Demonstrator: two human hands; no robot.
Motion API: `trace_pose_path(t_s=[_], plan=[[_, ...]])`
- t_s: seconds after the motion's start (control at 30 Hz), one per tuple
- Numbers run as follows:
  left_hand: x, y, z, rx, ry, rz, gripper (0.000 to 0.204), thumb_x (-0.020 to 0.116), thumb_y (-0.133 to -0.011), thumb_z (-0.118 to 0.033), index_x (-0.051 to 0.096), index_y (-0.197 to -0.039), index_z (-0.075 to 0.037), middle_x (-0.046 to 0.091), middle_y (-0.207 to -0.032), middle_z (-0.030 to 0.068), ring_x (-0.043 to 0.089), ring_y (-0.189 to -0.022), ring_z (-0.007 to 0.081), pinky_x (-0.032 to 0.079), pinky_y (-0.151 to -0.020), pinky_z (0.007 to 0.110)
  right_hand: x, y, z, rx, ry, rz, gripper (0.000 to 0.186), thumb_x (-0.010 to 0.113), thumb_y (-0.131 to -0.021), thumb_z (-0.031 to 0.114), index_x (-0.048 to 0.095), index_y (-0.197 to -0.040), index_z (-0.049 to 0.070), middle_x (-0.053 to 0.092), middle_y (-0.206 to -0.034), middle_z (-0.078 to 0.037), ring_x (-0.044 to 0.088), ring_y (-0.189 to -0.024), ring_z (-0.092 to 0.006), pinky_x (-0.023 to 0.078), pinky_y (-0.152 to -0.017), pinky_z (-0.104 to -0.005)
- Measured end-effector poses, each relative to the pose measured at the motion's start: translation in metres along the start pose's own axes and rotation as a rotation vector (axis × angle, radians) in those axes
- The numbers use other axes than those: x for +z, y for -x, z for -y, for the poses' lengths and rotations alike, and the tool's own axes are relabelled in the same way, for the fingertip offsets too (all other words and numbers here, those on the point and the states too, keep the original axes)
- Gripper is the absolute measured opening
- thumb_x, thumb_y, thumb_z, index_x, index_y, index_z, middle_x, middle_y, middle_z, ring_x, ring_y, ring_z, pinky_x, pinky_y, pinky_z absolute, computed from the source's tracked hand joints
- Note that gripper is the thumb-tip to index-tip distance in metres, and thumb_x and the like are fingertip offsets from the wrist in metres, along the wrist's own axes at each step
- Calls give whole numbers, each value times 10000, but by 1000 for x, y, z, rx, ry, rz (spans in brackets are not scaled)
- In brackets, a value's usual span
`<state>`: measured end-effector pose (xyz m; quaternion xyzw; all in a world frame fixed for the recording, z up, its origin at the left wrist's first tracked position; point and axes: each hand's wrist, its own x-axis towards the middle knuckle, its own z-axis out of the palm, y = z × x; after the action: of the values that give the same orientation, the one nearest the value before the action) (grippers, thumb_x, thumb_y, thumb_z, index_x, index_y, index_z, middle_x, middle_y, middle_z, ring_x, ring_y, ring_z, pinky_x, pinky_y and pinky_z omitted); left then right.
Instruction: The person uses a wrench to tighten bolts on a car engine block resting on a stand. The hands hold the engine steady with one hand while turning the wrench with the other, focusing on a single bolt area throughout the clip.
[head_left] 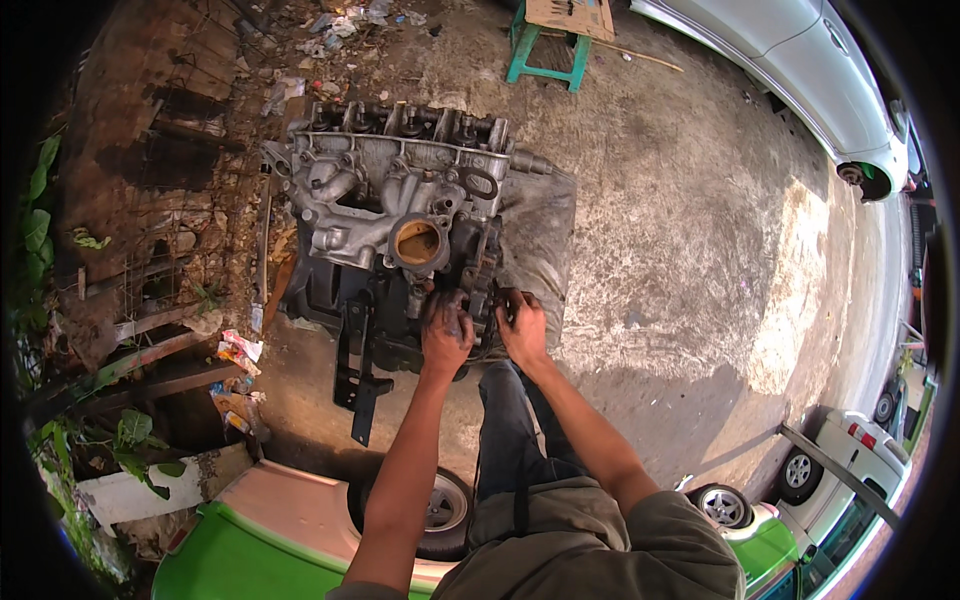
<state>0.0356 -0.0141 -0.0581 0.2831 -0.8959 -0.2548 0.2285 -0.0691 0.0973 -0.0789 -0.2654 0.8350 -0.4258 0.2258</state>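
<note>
A greasy engine (390,170) sits on a drab sheet (540,240), with a metal intake manifold (350,190) and a round, orange-brown opening (417,243). My left hand (447,330) is blackened at the fingers, which curl against dark parts at the engine's lower front, below that opening. My right hand (523,325) is at the right side of the same lower section, fingers bent and pressed to a dark housing (478,270). What either hand grips is too dark and hidden to make out. A black bracket (355,370) sticks out at the lower left.
A green stool (548,70) with tools on cardboard (568,15) stands behind. Silver car (780,50) at upper right, white vehicle (835,460) at lower right, green car body (225,540) at lower left. Debris, rusty scrap (150,230) and plants (140,440) line the left.
</note>
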Motion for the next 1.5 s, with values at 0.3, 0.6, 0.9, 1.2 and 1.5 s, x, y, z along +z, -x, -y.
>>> trace_pose_path(t_s=[0.3,0.6,0.9,1.2,1.5], plan=[[0,3,2,41,-14,4,274,516,-749,17,548,-1021,17,575,-941,184,560,-905,374,476,-816,478,3,-44,-22,8,32,-106,228,646,-836,110,639,-1051,34,645,-763,-225,641,-719,-390,505,-675,-421],[-4,-6,-4,117,-30,-50,196,457,-794,45,537,-973,59,546,-847,219,544,-760,387,469,-691,462,37,-135,-93,732,-519,288,266,570,-872,96,591,-766,-148,667,-663,-213,667,-484,-257,508,-387,-341],[1,1,3,111,-73,-41,222,490,-796,19,544,-1009,44,558,-906,204,552,-848,378,471,-769,467,38,-139,-116,509,319,131,419,688,-762,352,669,-948,-23,656,-976,-289,606,-1035,-433,484,-902,-479],[6,12,9,0,-46,27,295,536,-776,-13,568,-1067,12,584,-1011,186,553,-998,380,457,-907,494,-21,-72,-75,398,-687,38,62,564,-895,14,549,-903,-46,685,-770,-168,706,-702,-185,543,-586,-295],[2,5,3,-8,-33,22,258,510,-780,3,564,-1032,10,587,-963,188,562,-947,373,471,-869,481,-9,6,-49,161,-35,-76,216,636,-763,-12,625,-978,2,691,-857,-188,695,-826,-290,531,-726,-363]])
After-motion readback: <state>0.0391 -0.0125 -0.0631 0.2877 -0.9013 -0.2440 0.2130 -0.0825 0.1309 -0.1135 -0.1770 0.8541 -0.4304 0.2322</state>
